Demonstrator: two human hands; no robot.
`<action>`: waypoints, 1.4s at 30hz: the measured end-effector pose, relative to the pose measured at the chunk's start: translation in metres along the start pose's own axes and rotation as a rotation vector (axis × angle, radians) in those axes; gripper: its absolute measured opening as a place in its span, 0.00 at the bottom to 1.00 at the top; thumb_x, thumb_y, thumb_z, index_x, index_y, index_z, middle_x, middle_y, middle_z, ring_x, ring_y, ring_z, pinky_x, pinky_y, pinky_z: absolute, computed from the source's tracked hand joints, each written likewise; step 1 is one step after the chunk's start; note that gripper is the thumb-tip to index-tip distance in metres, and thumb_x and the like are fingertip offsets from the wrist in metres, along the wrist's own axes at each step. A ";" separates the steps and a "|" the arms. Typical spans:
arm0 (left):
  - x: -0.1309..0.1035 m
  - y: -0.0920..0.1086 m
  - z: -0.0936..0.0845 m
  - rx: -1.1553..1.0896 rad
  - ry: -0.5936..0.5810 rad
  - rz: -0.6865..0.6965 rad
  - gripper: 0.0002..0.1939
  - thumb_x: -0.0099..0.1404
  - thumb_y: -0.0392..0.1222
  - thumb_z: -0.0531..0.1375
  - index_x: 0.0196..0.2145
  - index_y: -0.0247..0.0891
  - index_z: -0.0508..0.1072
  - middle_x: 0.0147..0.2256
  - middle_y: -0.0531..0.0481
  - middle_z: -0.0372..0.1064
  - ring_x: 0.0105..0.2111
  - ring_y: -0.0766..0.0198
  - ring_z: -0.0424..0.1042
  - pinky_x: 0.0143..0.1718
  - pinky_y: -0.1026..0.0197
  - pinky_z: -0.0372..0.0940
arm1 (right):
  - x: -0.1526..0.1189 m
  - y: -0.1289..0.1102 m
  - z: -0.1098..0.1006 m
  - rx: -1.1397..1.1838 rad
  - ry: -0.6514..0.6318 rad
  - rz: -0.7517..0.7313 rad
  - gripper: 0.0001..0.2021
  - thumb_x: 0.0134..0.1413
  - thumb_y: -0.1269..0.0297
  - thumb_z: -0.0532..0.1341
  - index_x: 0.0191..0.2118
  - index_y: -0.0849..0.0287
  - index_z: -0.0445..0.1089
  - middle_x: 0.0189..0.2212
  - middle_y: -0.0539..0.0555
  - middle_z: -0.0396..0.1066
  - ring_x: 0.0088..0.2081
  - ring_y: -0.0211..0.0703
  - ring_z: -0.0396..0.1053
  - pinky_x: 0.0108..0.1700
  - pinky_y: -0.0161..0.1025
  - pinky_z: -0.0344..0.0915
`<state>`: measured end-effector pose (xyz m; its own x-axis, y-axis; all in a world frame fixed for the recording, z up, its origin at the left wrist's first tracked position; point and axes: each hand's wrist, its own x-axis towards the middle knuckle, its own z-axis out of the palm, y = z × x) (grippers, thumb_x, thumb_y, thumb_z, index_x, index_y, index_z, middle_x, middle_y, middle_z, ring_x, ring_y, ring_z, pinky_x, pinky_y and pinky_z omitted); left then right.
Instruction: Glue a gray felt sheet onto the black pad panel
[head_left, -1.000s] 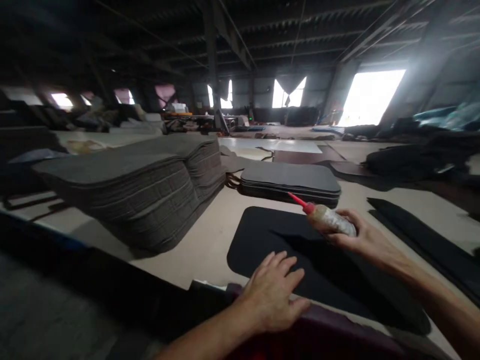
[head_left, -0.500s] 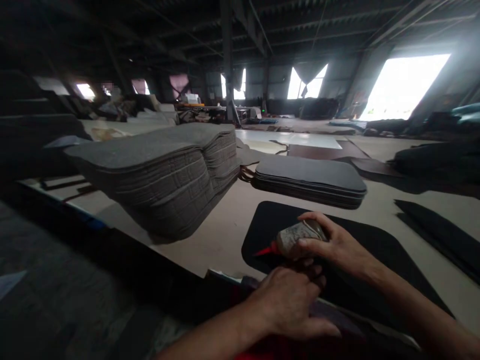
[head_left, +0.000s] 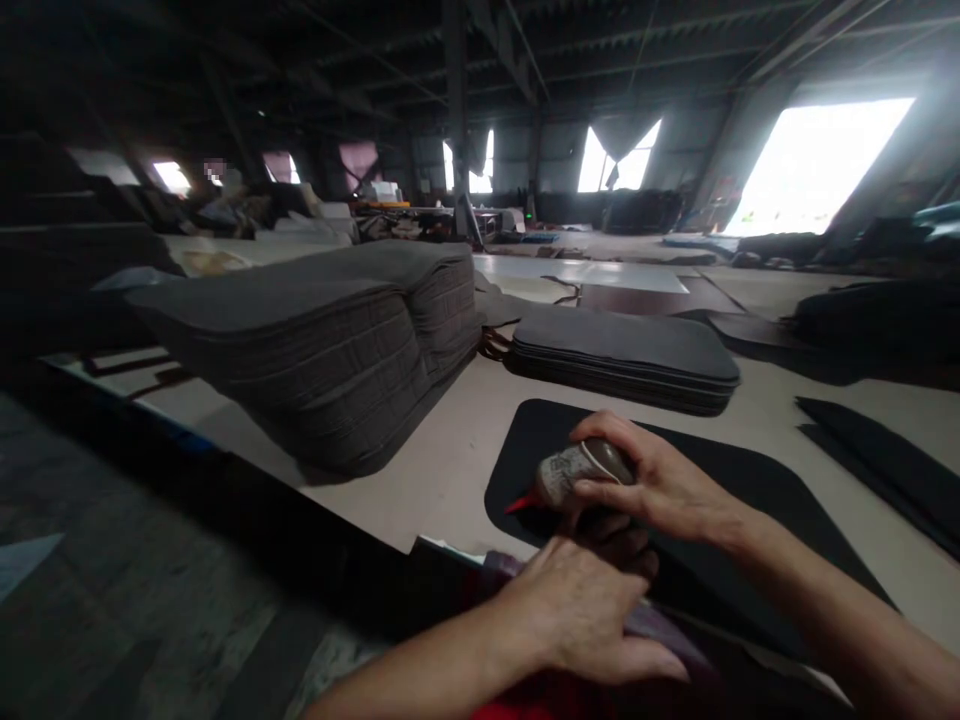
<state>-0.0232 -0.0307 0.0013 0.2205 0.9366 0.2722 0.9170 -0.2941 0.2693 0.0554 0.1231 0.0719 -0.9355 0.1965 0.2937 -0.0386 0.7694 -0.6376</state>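
fingers and thumb of my right hand were curled round the small, grimy, pale-labelled bottle, which i held tilted over the left part of the flat black panel with rounded corners. its pointed red nozzle slanted down and leftward, near the panel's left edge; i could not tell whether the tip touched. my left hand lay palm down at the panel's near edge, thumb stretched out to the right, the other fingers reaching into shadow just under the bottle. how firmly they pressed, or whether they pinched anything, i could not tell.

past the panel's far edge sat the low stack of grey, round-cornered sheets, with only a narrow strip of the beige tabletop between. a wider stretch of that surface ran leftward to the tall, uneven stack of dark grey sheets, whose upper layers jutted towards the table's near edge. brown looped strips filled the gap between the stacks. to the right, the folded black material lay apart from the panel, beige showing between them.
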 end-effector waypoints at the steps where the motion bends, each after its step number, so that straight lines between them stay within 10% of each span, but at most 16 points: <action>1: 0.000 0.000 0.000 -0.004 -0.004 0.004 0.35 0.67 0.68 0.56 0.58 0.37 0.68 0.61 0.44 0.66 0.66 0.47 0.56 0.69 0.46 0.47 | 0.003 0.000 0.000 -0.025 -0.003 -0.034 0.15 0.57 0.58 0.67 0.48 0.51 0.67 0.45 0.50 0.66 0.43 0.43 0.67 0.46 0.40 0.65; 12: 0.000 -0.002 0.005 -0.141 -0.093 -0.047 0.45 0.68 0.74 0.47 0.66 0.34 0.60 0.66 0.37 0.58 0.70 0.46 0.48 0.69 0.31 0.39 | 0.039 0.007 -0.005 -0.248 0.025 -0.122 0.14 0.57 0.64 0.67 0.48 0.52 0.66 0.44 0.49 0.64 0.43 0.42 0.65 0.45 0.39 0.61; 30: -0.002 -0.001 0.004 -0.208 -0.065 -0.062 0.45 0.66 0.75 0.47 0.65 0.35 0.61 0.65 0.37 0.59 0.70 0.49 0.48 0.71 0.33 0.31 | 0.084 0.053 -0.019 -0.439 0.186 0.029 0.16 0.54 0.65 0.64 0.49 0.54 0.66 0.45 0.53 0.65 0.45 0.47 0.66 0.46 0.42 0.61; 42: -0.001 -0.002 0.005 -0.220 -0.072 -0.070 0.43 0.68 0.72 0.50 0.66 0.34 0.60 0.66 0.35 0.57 0.70 0.47 0.47 0.70 0.32 0.30 | 0.056 0.023 -0.019 0.170 -0.018 0.127 0.22 0.50 0.54 0.67 0.49 0.56 0.66 0.36 0.48 0.69 0.37 0.44 0.67 0.40 0.40 0.64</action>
<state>-0.0241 -0.0302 -0.0039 0.1891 0.9650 0.1817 0.8381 -0.2551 0.4823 0.0090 0.1630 0.0869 -0.9428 0.2733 0.1911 0.0231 0.6253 -0.7801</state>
